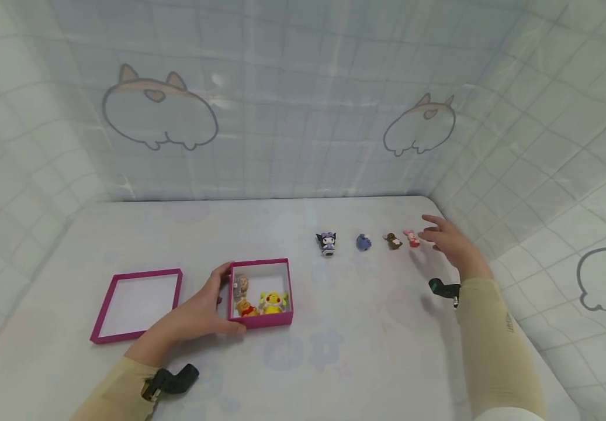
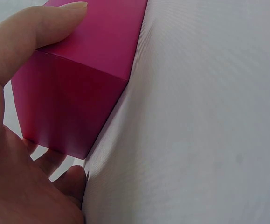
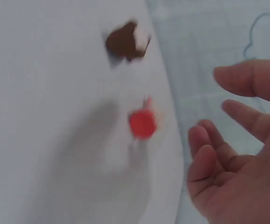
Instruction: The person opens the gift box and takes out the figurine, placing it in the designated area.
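Left hand fingers grip pink box; right hand fingers spread, beside pink figure.

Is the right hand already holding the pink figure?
No: the right hand is open beside the pink figure, which stands on the table untouched.

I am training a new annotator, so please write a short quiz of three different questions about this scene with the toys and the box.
1. True or false: the left hand grips the pink box.
2. How many figures stand in the row on the table?
3. Which figure is nearest the right hand: A purple, B blue, C red?

Key: 1 true. 2 four. 3 C; the hand is open and holds nothing.
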A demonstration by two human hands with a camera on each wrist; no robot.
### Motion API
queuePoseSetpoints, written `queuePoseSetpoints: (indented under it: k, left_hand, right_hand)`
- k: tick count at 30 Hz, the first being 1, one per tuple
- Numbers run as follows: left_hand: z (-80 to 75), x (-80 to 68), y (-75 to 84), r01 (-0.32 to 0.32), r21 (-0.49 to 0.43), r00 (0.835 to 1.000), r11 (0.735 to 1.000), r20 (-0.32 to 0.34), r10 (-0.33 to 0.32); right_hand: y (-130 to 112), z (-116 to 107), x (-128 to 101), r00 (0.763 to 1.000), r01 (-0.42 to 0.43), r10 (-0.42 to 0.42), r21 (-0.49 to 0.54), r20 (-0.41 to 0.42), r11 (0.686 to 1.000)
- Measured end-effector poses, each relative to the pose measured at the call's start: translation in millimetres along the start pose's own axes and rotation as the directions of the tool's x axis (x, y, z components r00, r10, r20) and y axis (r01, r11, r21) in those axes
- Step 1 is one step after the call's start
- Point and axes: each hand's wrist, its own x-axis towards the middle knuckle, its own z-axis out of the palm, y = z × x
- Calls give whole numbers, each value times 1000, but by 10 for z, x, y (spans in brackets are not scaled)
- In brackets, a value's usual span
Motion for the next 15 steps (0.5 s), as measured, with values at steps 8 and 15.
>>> queuePoseSetpoints:
  k: [8, 15]
  left_hand:
    - [46, 133, 61, 11, 7, 1000, 1000, 8, -11]
    - [72, 157, 116, 22, 2, 1000, 1000, 5, -22]
  right_hand:
    - [-250, 235, -167, 984, 116, -116, -8, -135, 993]
    - [-550, 607, -232, 965, 259, -259, 11, -54, 966]
